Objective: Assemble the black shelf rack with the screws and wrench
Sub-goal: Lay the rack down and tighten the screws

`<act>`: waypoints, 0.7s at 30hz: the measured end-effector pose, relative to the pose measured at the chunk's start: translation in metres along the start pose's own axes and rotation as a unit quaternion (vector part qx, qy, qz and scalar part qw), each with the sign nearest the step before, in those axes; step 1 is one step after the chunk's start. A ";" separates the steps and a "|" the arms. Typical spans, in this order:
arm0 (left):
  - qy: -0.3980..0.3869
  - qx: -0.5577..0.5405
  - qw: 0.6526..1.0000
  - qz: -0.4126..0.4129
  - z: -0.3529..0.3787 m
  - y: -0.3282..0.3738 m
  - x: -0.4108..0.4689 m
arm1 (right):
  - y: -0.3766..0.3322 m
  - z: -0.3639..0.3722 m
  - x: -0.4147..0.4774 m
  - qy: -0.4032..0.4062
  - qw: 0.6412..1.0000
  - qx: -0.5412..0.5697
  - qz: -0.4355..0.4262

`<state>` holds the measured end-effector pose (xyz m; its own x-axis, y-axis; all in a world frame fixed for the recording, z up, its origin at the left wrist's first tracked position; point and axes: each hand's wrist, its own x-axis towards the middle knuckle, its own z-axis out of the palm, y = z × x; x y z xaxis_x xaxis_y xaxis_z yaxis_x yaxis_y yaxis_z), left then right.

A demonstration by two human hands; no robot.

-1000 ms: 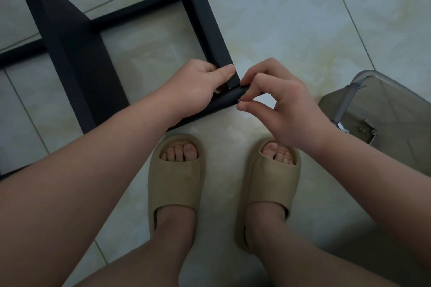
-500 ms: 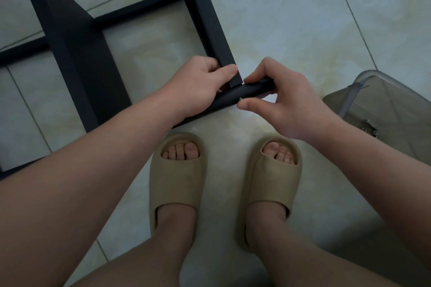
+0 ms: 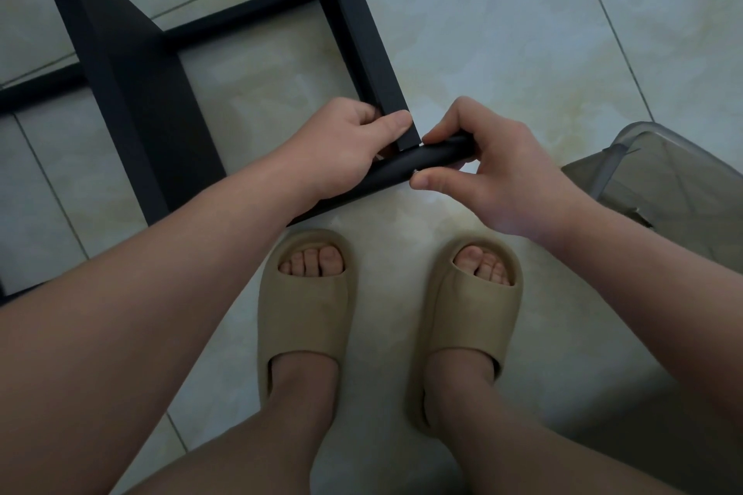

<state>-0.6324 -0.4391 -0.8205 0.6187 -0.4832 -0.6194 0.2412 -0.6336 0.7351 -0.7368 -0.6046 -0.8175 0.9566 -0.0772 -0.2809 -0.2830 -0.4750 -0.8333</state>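
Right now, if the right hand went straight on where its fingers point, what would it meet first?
Most likely the end of the flat bar, just past the right hand, which grips the tube; then the left hand holding that bar. Depth is unclear.

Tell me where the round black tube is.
Head view, centre: the round black tube slants from under the left hand, which grips the rack upright, its right end pinched by the right hand.
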 end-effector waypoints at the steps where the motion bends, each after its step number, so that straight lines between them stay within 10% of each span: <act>1: -0.003 0.001 1.000 -0.003 0.000 0.000 0.000 | 0.000 0.001 0.000 0.002 1.000 -0.001 -0.005; 12: -0.026 0.012 0.999 -0.016 -0.002 0.002 -0.003 | 0.004 0.003 -0.003 0.014 0.999 -0.025 -0.022; 21: -0.031 0.011 0.999 -0.007 -0.003 0.000 -0.001 | 0.007 0.016 -0.016 0.093 0.960 -0.163 -0.211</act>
<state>-0.6312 -0.4368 -0.8196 0.5669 -0.5108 -0.6463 0.2333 -0.6529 0.7206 -0.7547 -0.5926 -0.8266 0.9858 0.0415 0.1626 0.1391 -0.7442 -0.6533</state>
